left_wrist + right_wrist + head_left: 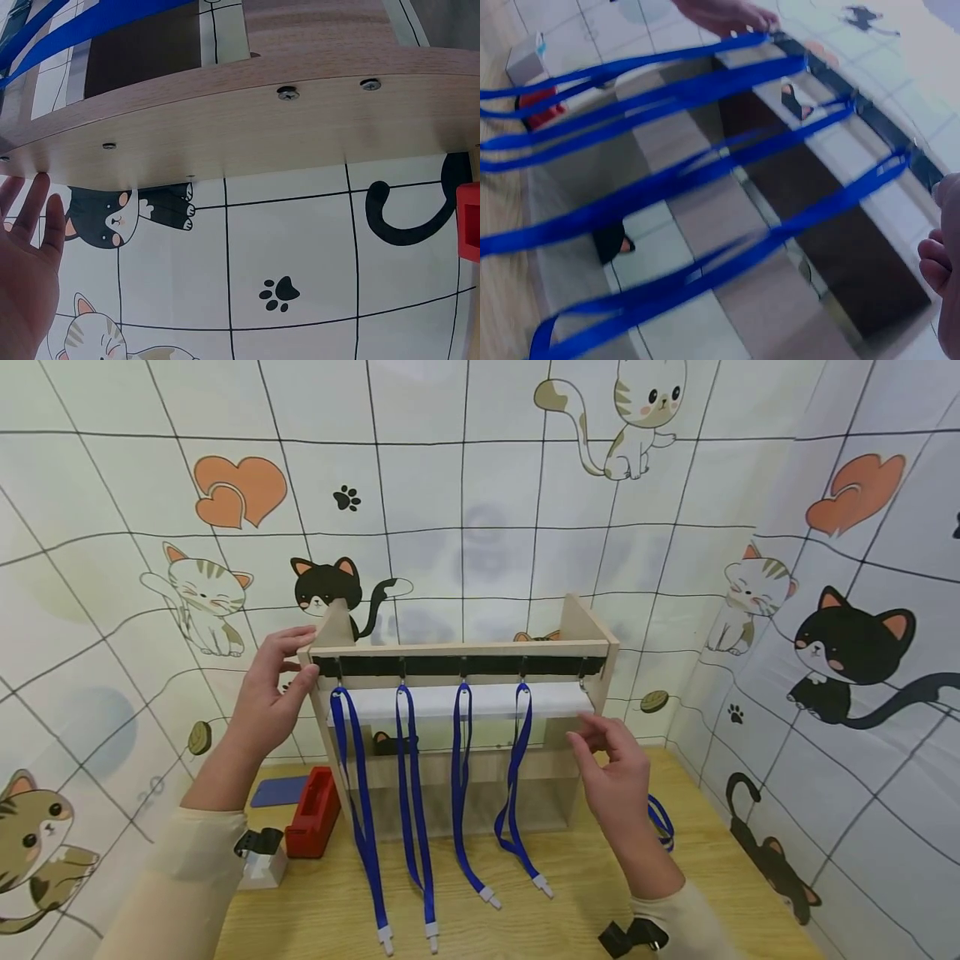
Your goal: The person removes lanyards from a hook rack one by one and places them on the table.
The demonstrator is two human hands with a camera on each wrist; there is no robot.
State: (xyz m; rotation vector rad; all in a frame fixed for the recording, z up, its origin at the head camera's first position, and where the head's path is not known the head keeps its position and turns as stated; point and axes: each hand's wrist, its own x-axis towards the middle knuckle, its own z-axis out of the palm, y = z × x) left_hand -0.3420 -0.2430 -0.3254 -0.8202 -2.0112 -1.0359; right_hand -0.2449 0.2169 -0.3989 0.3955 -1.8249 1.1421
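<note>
A pale wooden rack (pixel 480 650) stands upright, with a black strip (pixel 450 666) of small metal hooks along its upper front. Several blue lanyards (pixel 415 777) with white clips hang from these hooks down to the table. At the right end, a hook (pixel 581 672) shows without a lanyard. My left hand (pixel 277 689) touches the rack's upper left side, its fingers extended along the edge in the left wrist view. Just below the right-end hook, my right hand (pixel 617 768) has its fingers loosely bent and thumb apart; nothing shows between them.
On the wooden table (pixel 540 927), a red holder (pixel 313 812), a blue flat piece (pixel 279 792) and a small white box (pixel 262 868) stand left of the rack. Another blue lanyard (pixel 662 822) lies to the right, partly behind my forearm. Cat-print walls enclose the table.
</note>
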